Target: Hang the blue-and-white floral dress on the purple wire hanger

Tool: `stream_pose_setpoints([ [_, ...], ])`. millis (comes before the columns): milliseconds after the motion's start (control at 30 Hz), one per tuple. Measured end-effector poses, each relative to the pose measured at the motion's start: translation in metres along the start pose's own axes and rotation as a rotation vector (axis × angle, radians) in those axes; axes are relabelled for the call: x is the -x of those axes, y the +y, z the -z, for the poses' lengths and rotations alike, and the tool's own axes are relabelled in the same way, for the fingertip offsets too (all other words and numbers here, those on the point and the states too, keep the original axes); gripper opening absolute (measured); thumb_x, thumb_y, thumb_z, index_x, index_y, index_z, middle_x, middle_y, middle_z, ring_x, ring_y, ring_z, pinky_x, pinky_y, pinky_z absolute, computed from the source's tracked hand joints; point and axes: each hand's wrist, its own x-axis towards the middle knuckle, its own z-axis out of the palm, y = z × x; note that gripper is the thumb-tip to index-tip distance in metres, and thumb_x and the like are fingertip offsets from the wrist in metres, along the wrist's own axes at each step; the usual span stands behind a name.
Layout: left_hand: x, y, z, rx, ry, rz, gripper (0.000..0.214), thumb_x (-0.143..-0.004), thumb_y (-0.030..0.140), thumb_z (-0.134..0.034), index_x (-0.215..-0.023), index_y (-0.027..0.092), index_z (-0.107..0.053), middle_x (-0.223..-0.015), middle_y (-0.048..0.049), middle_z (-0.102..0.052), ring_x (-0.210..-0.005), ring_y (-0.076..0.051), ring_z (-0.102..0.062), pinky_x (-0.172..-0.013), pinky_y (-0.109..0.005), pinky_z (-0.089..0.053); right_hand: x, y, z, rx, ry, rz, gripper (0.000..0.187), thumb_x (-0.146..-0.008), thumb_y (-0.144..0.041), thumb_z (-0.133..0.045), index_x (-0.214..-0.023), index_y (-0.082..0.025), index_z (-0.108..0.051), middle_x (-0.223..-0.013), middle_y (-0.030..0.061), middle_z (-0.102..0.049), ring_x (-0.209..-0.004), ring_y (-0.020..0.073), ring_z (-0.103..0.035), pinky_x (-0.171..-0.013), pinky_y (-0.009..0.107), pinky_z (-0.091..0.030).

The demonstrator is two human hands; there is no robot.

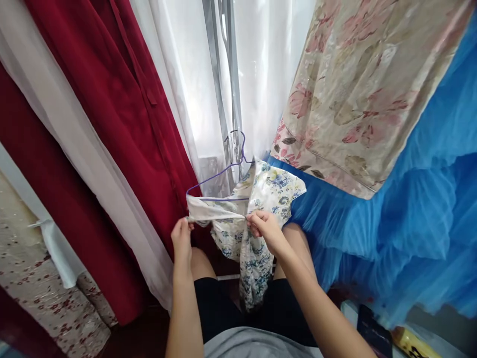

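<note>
A white garment with blue and yellow flowers [265, 195] hangs partly over a purple wire hanger [223, 171], whose hook points up in front of the window. My left hand [182, 237] pinches the left end of the cloth near the hanger's left corner. My right hand [265, 229] pinches the same stretched strip of cloth near the middle of the hanger bar. The rest of the garment drops between my knees.
A dark red curtain [122, 114] and a sheer white curtain [179, 74] hang to the left. A floral beige curtain [365, 84] hangs top right over blue tulle netting [410, 219]. A yellow object [413, 343] and a dark one [374, 328] lie bottom right.
</note>
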Motion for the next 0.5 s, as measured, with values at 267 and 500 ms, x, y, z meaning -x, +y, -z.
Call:
stream_pose_setpoints([
  [267,0.088,-0.005,-0.054,0.055,-0.418,0.230,0.041,-0.085,0.052,-0.072,-0.093,0.012,-0.070,-0.094,-0.0092,-0.073,-0.089,-0.020,-0.069,-0.089,-0.033,-0.054,0.033,0.038,0.088,-0.366,0.487,0.019,0.029,-0.075,-0.043,-0.072,-0.067,-0.024,-0.052,-0.045,-0.0122,-0.025,-0.035,0.0077,-0.023,-0.033,0.022,-0.025],
  [500,0.118,0.045,-0.105,0.159,-0.524,0.065,0.033,-0.097,0.046,-0.060,-0.107,0.017,-0.071,-0.113,-0.0103,-0.072,-0.109,-0.025,-0.066,-0.100,-0.035,-0.049,0.047,0.034,0.107,-0.374,0.718,0.061,0.027,-0.075,-0.043,-0.075,-0.073,-0.020,-0.059,-0.050,-0.0085,-0.044,-0.043,0.0085,-0.041,-0.041,0.021,-0.035],
])
